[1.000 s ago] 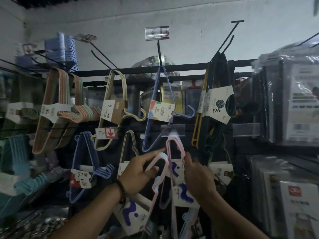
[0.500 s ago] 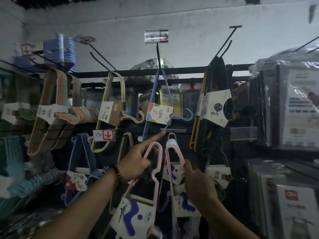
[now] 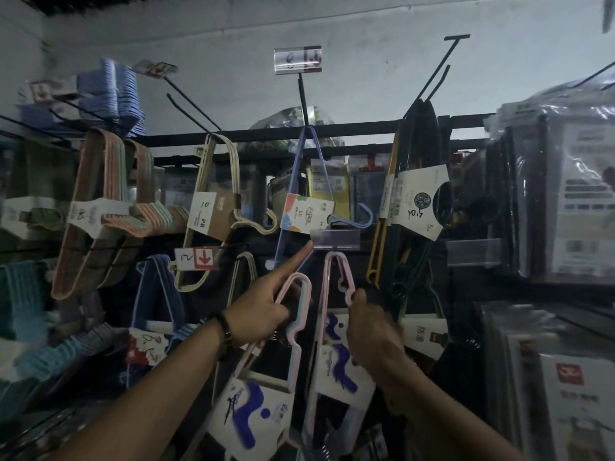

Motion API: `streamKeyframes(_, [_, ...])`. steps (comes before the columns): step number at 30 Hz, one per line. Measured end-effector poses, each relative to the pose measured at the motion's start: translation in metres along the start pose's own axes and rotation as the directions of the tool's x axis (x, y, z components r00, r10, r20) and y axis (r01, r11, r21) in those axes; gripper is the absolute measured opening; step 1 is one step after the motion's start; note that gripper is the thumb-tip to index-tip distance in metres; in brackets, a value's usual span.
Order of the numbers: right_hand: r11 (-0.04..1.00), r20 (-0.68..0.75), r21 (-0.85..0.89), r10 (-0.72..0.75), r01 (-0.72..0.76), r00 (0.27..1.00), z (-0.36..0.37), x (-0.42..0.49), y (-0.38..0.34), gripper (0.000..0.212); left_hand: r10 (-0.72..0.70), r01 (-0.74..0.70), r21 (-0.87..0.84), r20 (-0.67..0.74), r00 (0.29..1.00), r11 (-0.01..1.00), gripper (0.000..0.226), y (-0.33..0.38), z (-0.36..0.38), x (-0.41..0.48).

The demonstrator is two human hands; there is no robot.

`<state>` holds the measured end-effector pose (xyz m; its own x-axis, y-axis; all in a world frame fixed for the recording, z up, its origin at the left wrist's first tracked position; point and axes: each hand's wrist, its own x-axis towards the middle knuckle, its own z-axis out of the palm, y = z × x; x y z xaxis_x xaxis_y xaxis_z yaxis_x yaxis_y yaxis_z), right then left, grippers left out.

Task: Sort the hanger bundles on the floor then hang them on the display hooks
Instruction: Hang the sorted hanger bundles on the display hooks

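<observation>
Just above the left forefinger [image 3: 293,264]: clear plastic tag strip [image 3: 334,239], flat and glossy, fronting the display hook; hook wire itself hidden behind it.
Left hand [image 3: 263,314]: curled round the top bend of a pink hanger bundle [image 3: 301,294], forefinger stretched straight up toward the strip.
Right hand [image 3: 372,334]: pinches the notched shoulder of the hung pink bundle [image 3: 327,287], dangling right under the strip.
Held bundle: just left of the right hand and the hung one, below the hook tip, not yet threaded on.
Risk, missed hook: dim light plus the strip masking the tip; easy to slide the loop past the wire and drop it.
Risk, tangle: notched shoulders of both bundles close together; could snag on the way up.
Risk, knock-off: tugging the hung bundle forward could slip it off the tip.
Material: thin, smooth, plastic-looking rods, pastel pink with one pale teal side; probably light and slippery.
Shape: narrow triangles, rounded top bend, wavy notch along one shoulder.
Card sleeve [image 3: 249,410]: white card with blue swirl print, wrapped round the held bundle's lower part, below the left wrist; probably creases easily.
</observation>
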<state>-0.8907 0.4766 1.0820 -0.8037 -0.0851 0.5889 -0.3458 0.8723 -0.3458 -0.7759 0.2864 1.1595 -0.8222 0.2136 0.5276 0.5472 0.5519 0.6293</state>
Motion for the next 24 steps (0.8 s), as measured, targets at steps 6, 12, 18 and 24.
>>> streamKeyframes(6, [0.995, -0.028, -0.086, -0.047, 0.044, 0.998, 0.024, 0.049, -0.006, 0.049, -0.015, 0.016, -0.037, 0.028, 0.999, 0.999, 0.121, 0.005, 0.004, -0.007])
streamKeyframes(12, [0.995, 0.051, -0.08, -0.056, 0.06, 0.997, 0.056, 0.08, 0.001, 0.034, -0.075, 0.073, -0.047, -0.04, 0.996, 0.996, 0.118, -0.001, 0.012, -0.007])
streamKeyframes(18, [0.964, 0.106, -0.229, -0.115, 0.137, 0.988, 0.047, 0.075, 0.008, 0.04, -0.219, 0.201, -0.134, -0.138, 0.966, 0.97, 0.098, -0.032, 0.023, -0.007])
streamKeyframes(24, [0.953, 0.034, 0.259, -0.168, 0.154, 0.985, -0.003, 0.019, 0.011, 0.049, -0.249, 0.2, -0.233, -0.205, 0.947, 0.952, 0.039, -0.034, 0.042, -0.01])
